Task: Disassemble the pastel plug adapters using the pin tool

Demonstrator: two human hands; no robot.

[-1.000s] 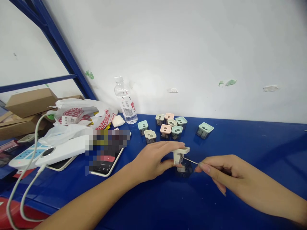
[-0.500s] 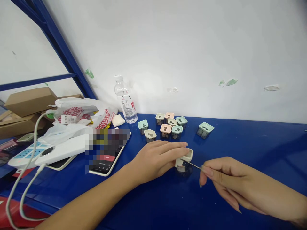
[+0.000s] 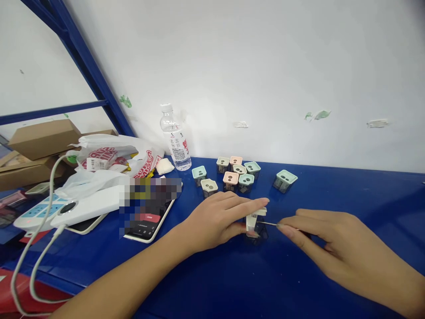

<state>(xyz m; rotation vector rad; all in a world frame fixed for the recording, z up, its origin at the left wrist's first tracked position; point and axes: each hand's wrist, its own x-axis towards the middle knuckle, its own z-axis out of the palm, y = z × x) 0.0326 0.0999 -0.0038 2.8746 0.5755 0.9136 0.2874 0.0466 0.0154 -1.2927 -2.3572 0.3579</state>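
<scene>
My left hand is closed on a cream pencil sharpener, fingers over its top and thumb low on its near side. The sharpener is tilted on the blue table, and its dark see-through body shows only in part. My right hand pinches a thin tool with a metal shaft, whose tip meets the sharpener's right side. Its handle is hidden in my palm. Behind my left hand stand several two-hole sharpeners in cream, pink and mint, among them a pink one. A mint sharpener stands apart on the right.
A water bottle stands by the wall. To the left lie a phone, a white power bank with a cable, a power strip, plastic bags and cardboard boxes. The blue table meets the white wall behind.
The cream sharpener has tipped so that its pale side faces me more. My right hand has turned palm-down, and the tool's shaft now lies flatter against the sharpener.
</scene>
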